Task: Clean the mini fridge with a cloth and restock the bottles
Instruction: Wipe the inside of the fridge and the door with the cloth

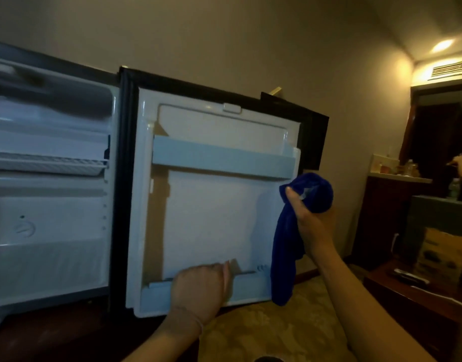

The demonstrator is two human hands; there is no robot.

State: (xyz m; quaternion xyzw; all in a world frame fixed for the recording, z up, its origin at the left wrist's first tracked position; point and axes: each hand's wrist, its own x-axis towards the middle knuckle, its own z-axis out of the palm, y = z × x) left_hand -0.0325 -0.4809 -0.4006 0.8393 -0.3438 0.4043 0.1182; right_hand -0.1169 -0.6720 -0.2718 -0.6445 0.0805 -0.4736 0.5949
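The mini fridge (52,210) stands open on the left, its white inside bare with a wire shelf (47,163). Its door (211,218) is swung wide toward me, with an upper door shelf (222,160) and a lower door shelf (250,287), both without bottles. My left hand (201,288) grips the lower door shelf rail, fingers curled over its edge. My right hand (311,218) holds a dark blue cloth (290,239) bunched at the door's right edge; the cloth hangs down past the lower shelf. No bottles are near the fridge.
A dark wooden counter (397,184) at the far right carries bottles and small items. A low dark table (412,291) sits lower right with objects on it. Patterned carpet (277,330) lies below the door. A ceiling lamp (441,45) glows upper right.
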